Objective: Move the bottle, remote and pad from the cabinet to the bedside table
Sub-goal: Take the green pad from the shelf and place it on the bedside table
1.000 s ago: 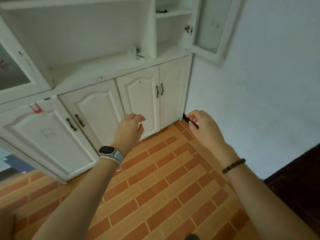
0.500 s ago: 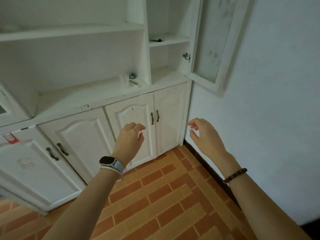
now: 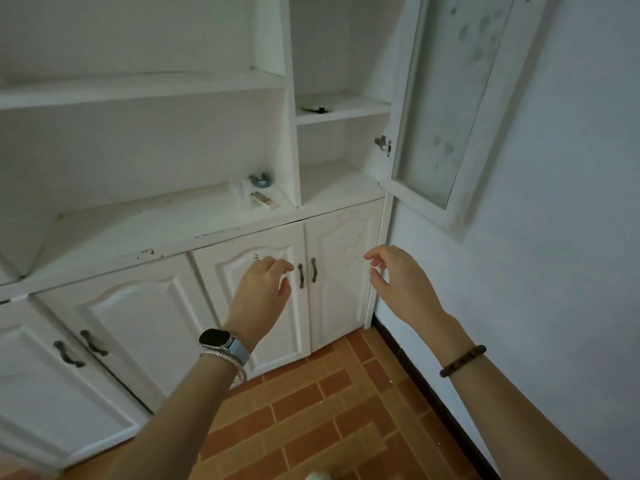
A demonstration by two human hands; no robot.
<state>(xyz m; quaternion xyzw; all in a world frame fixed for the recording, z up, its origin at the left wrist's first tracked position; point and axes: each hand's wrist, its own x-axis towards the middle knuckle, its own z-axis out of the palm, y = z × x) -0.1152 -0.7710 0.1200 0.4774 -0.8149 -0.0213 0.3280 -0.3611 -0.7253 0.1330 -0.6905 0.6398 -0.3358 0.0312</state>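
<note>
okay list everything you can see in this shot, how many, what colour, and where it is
cabinet: one, white, fills the left and middle, open shelves above closed lower doors
small bottle: one, white, on the cabinet ledge by the divider
remote: one, pale, flat on the ledge beside the bottle
grey-blue object: one, behind the bottle; too small to identify
dark item: one, on the upper right shelf; too small to identify
glass door: one, white frame, swung open at right
door handles: four, dark, on the lower doors
floor: orange-brown tiles
wall: white, right
left hand: empty, watch on the wrist
right hand: empty, bead bracelet on the wrist
</note>
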